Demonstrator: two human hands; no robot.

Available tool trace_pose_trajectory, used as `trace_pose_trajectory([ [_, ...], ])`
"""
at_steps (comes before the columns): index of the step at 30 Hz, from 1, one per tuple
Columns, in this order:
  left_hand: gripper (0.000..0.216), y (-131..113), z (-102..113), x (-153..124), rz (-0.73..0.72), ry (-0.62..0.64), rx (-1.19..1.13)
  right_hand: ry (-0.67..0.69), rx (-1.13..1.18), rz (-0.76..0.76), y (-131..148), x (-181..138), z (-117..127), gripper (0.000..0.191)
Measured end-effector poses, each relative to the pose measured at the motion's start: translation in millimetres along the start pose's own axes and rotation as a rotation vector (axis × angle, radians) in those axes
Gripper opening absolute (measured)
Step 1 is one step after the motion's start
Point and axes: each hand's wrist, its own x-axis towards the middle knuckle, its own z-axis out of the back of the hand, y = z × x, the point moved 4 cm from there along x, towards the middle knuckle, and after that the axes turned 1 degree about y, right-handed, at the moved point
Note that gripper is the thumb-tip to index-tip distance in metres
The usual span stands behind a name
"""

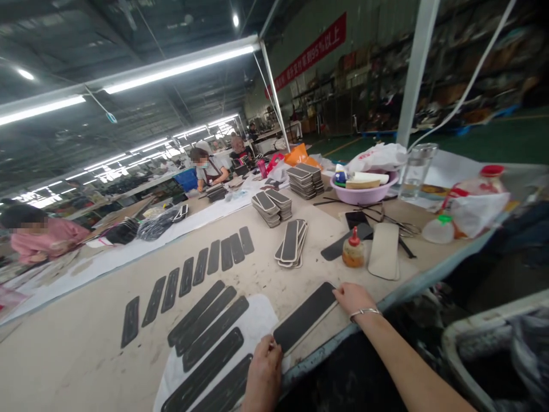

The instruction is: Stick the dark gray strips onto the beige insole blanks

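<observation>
A long dark panel (305, 317) with a pale border lies at the table's near edge. My left hand (265, 369) pinches its near end, fingers closed. At the far end, the thumb and fingers of my right hand (357, 300), with a bracelet at the wrist, are closed on the corner. To the left, several glossy black strips (217, 337) rest partly on a white sheet (268, 309). Beyond them stands a row of smaller black strips (186, 277). A short pile of pale-edged panels (291, 243) sits ahead of my hands.
A red-capped glue bottle (354, 252) and a pale rounded panel (384, 252) stand beyond my right hand. Farther back are stacked panels (271, 206), a purple basin (362, 195) and a glass jar (418, 171). A white-rimmed bin (454, 337) is at right. Co-workers sit at the far side.
</observation>
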Motion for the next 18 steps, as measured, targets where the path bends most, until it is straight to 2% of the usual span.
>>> trace_pose_trajectory([
  [2, 0.028, 4.6, -4.8, -2.3, -0.018, -0.012, 0.014, -0.010, 0.000, 0.001, 0.3, -0.3, 0.3, 0.032],
  [7, 0.028, 19.2, -18.7, -7.4, -0.194, -0.071, 0.061, -0.047, 0.008, 0.024, 2.7, -1.9, 3.6, 0.030],
  [9, 0.027, 21.9, -20.6, -7.1, -0.224, -0.073, 0.072, -0.054, 0.007, 0.022, 3.4, -1.7, 4.6, 0.029],
  [18, 0.024, -0.7, 4.4, 1.3, -0.093, 0.015, 0.075, 0.016, -0.050, 0.007, 3.6, 2.1, 8.5, 0.028],
])
